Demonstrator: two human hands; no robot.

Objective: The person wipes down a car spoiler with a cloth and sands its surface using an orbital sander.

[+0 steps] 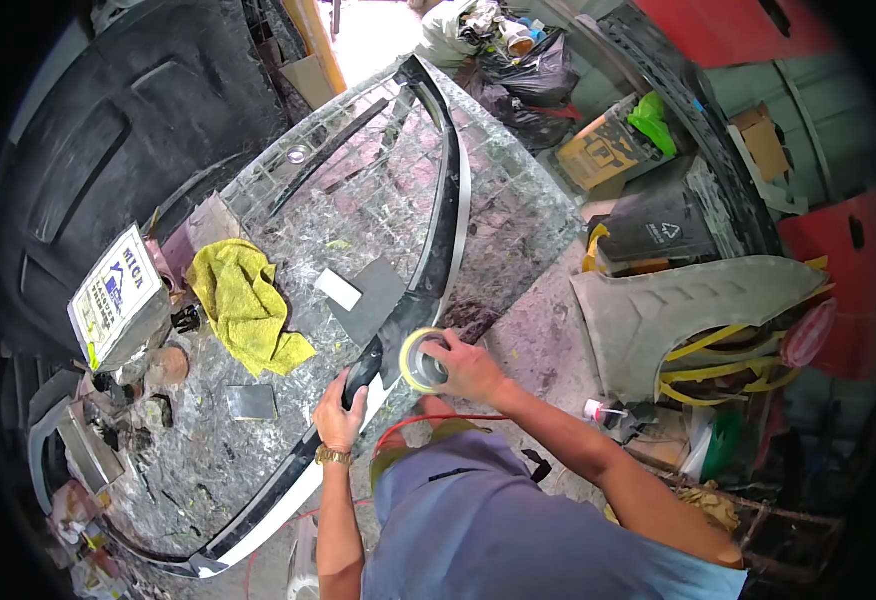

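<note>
My right hand (470,372) holds a roll of yellow masking tape (406,368) beside the middle of a long, curved black-and-white car trim (448,215). The trim lies across the worktable, bending from the far end to the near left. My left hand (338,418), with a watch (333,455) at the wrist, is closed around a black rounded piece (364,370) at the trim. Whether that piece is separate from the trim, I cannot tell. Just beyond my hands, a dark grey sheet (373,300) and a small white block (338,289) lie on the table.
A yellow cloth (243,305) and a small grey sheet (252,402) rest on the stained worktable (308,225). A boxy stand with a printed sign (116,300) is at left. To the right are a grey fender (698,310), a yellow-labelled bin (608,150) and black bags (533,75). A red hose (438,418) passes near me.
</note>
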